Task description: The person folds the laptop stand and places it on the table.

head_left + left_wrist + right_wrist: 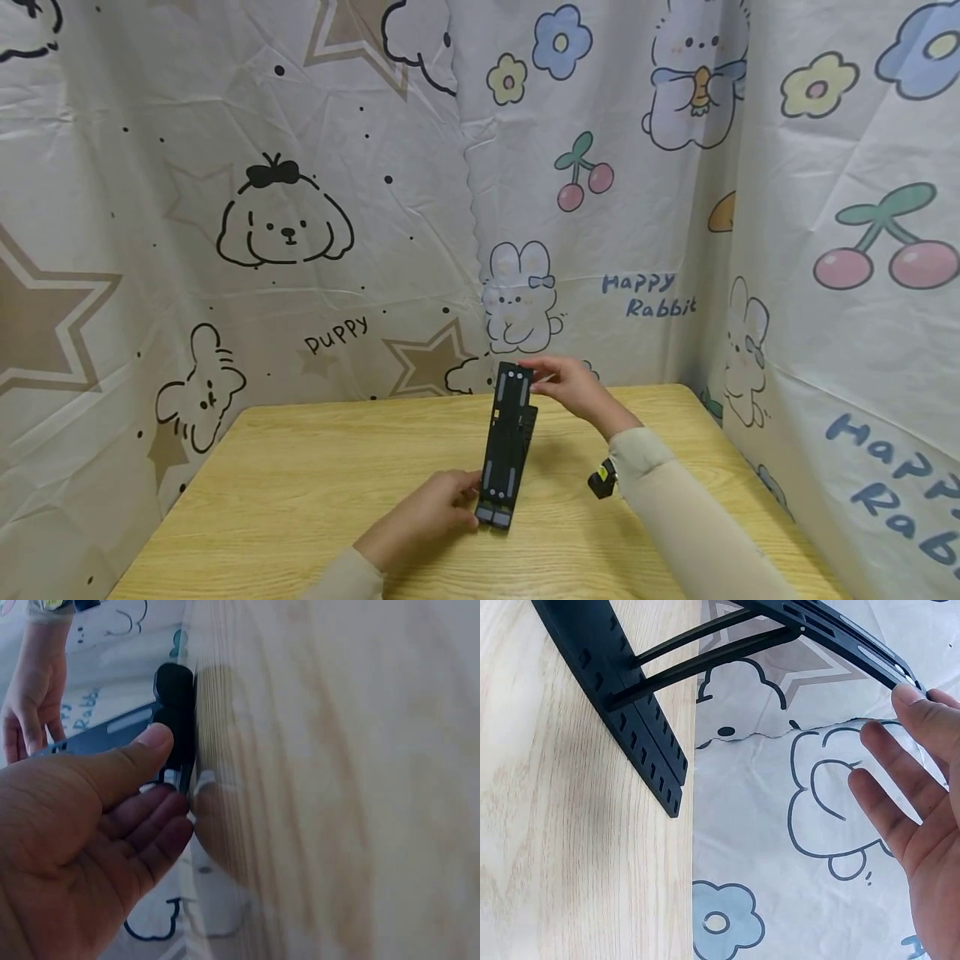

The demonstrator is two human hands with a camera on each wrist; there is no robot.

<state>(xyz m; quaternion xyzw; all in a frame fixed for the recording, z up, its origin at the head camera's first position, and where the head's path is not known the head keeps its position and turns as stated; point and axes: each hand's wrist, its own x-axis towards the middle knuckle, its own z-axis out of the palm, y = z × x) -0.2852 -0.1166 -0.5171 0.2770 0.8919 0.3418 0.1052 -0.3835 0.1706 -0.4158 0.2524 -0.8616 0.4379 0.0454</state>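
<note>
The black folding stand [506, 450] is propped mid-desk [300, 492], well clear of every edge. Its foot is pinched by the left hand [427, 517]; its top edge is touched by the right hand [573, 392], fingers [889, 791] straight.

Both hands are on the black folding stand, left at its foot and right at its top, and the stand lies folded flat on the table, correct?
Not flat. The right wrist view shows the black folding stand propped open, struts lifting its top panel off the base. The left hand is at its foot, the right hand at its top.
</note>
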